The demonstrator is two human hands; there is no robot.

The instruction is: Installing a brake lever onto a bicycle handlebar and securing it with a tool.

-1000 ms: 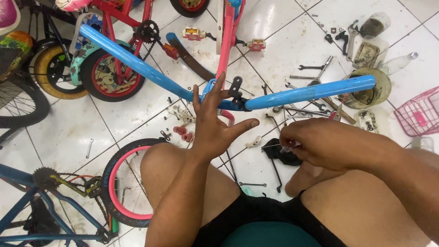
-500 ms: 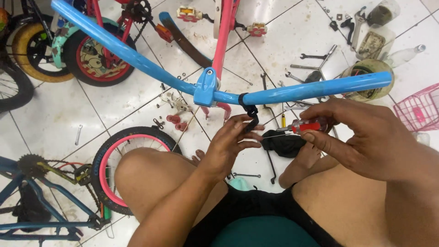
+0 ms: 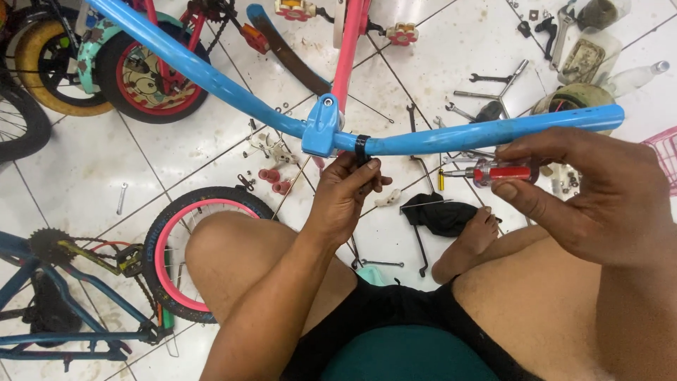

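A blue bicycle handlebar (image 3: pixel 451 137) runs across the view, joined at a blue stem clamp (image 3: pixel 321 127) to a pink frame tube (image 3: pixel 349 46). My left hand (image 3: pixel 345 197) pinches a small black clamp (image 3: pixel 362 148) that sits around the bar just right of the stem. My right hand (image 3: pixel 585 190) is below the bar's right end and holds a screwdriver with a clear red handle (image 3: pixel 497 171), its tip pointing left toward the clamp. My bare knees and one foot (image 3: pixel 469 243) lie underneath.
White tiled floor strewn with wrenches (image 3: pixel 493 85), bolts and small parts. A pink-rimmed wheel (image 3: pixel 173 240) lies by my left knee, a blue bike frame (image 3: pixel 42 310) at lower left, small bikes at upper left, a pink basket (image 3: pixel 663 152) at right.
My left hand dropped from an open spread at the stem and closed on the black clamp. My right hand with the screwdriver rose toward the bar. The view moved closer.
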